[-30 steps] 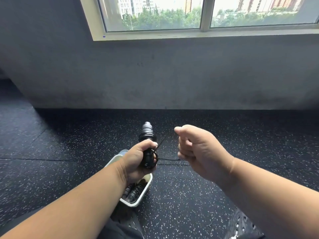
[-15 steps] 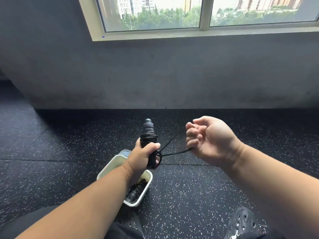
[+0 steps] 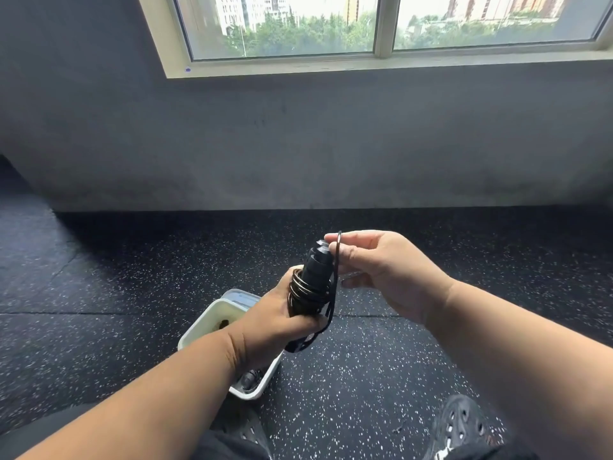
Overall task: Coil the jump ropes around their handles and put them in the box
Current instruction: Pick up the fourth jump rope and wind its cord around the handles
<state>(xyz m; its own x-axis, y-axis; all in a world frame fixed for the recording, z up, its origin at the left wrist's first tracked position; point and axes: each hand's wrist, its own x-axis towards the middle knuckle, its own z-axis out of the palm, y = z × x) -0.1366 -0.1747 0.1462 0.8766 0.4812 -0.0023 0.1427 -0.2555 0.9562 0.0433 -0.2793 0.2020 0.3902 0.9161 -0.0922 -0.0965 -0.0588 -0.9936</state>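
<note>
My left hand (image 3: 275, 322) grips the handles (image 3: 315, 273); right hand (image 3: 381, 273) pinches the rope (image 3: 335, 270) (my wrist hides part of the box (image 3: 212, 318)).

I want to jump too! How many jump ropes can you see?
2. One jump rope is in the left hand, and the right hand is winding its cord. Another jump rope lies in the white box. The arm may hide more there.

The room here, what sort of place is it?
Probably a gym or exercise room: black speckled rubber floor, a jump rope being coiled, a bare grey wall beneath a window.
</note>
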